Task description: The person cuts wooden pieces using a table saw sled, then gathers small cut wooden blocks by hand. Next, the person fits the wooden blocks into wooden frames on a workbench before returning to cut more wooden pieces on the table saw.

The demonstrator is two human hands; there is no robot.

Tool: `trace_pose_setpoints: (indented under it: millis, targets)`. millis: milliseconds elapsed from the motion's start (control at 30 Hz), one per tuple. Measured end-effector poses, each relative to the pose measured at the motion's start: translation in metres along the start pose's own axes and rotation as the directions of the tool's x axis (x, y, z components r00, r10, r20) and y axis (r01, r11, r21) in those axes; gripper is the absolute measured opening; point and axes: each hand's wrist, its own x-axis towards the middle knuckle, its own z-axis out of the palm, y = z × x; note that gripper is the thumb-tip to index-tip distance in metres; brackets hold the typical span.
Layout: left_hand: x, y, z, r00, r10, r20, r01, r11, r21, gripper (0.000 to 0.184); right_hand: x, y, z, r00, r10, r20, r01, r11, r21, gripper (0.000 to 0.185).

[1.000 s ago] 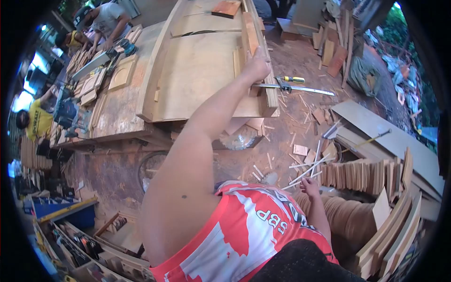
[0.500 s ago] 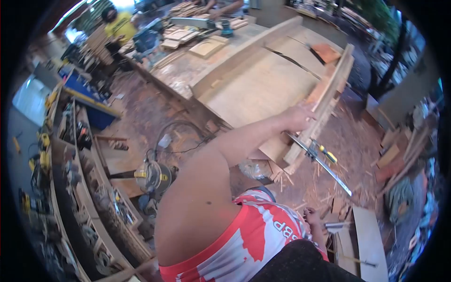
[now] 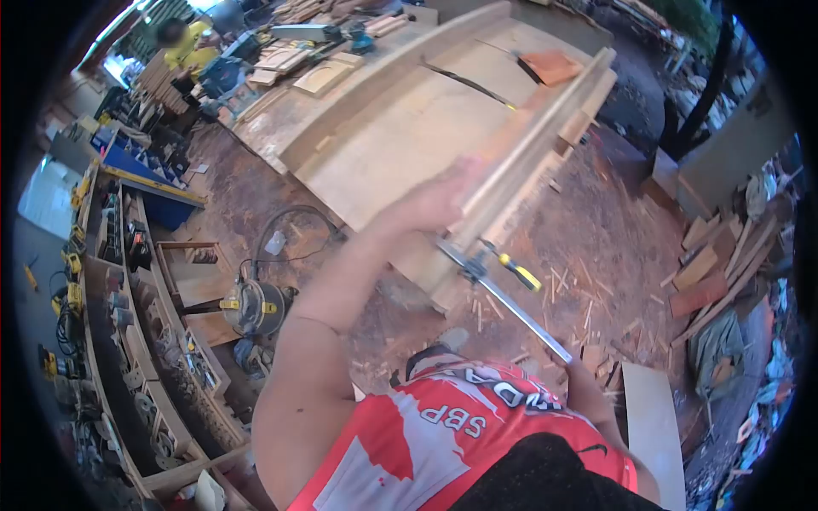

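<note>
My left hand (image 3: 447, 192) is at the near part of a long wooden rail (image 3: 532, 140), on its inner side. Its fingers are smeared by motion, so their grip is unclear. The rail stands along the right edge of a wide wooden panel (image 3: 400, 140). A metal bar clamp (image 3: 515, 307) with a yellow and black handle (image 3: 520, 271) is fitted at the rail's near end, its bar pointing down and right. My right hand (image 3: 579, 373) is low, at the free end of that bar. Its fingers are hidden, and I cannot tell whether it touches the bar.
Stacked wooden pieces (image 3: 319, 77) lie on the workbench at the back. A person in a yellow shirt (image 3: 192, 55) is at the far left. A shop vacuum (image 3: 254, 307) with a hose stands on the floor, left. Offcuts (image 3: 711, 260) are piled right; wood scraps litter the floor.
The view has shifted, so the panel and clamp appear further left. My left hand remains by the rail, now blurred. My right hand has come near the clamp bar's free end.
</note>
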Motion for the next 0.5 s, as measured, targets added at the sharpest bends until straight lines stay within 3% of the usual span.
trace_pose_setpoints:
  millis: [33, 67, 133, 267, 333, 467, 500]
  targets:
    - [-0.001, 0.004, 0.003, 0.999, -0.037, -0.035, 0.038, 0.999, 0.026, 0.083, -0.013, -0.049, -0.017, 0.994, 0.047, -0.099, -0.051, 0.998, -0.037, 0.042]
    - [0.001, 0.013, 0.004, 0.992, -0.119, -0.052, 0.12, 0.992, 0.024, 0.08, -0.016, -0.068, -0.033, 0.995, 0.016, -0.099, -0.028, 0.992, -0.123, 0.039]
    - [0.012, 0.018, 0.007, 0.969, -0.21, -0.132, 0.22, 0.973, 0.066, 0.077, 0.003, -0.042, -0.049, 0.978, -0.183, -0.104, 0.178, 0.983, -0.05, 0.04]
    - [0.012, 0.02, 0.026, 0.94, -0.133, -0.315, 0.192, 0.967, 0.165, 0.08, -0.045, -0.071, -0.098, 0.991, -0.011, -0.136, 0.006, 0.999, -0.034, 0.039]
    - [0.013, 0.051, 0.022, 0.843, -0.411, -0.346, 0.499, 0.838, 0.221, 0.078, -0.07, -0.069, -0.12, 0.956, 0.281, 0.087, -0.294, 0.915, 0.277, 0.036]
    - [0.03, 0.027, 0.022, 0.732, -0.556, -0.394, 0.663, 0.715, 0.221, 0.07, -0.096, -0.034, -0.165, 0.944, 0.3, 0.139, -0.324, 0.925, 0.199, 0.035]
    - [0.035, 0.029, 0.016, 0.702, -0.63, -0.332, 0.704, 0.684, 0.19, 0.069, -0.102, -0.034, -0.179, 0.947, 0.295, 0.13, -0.319, 0.916, 0.244, 0.034]
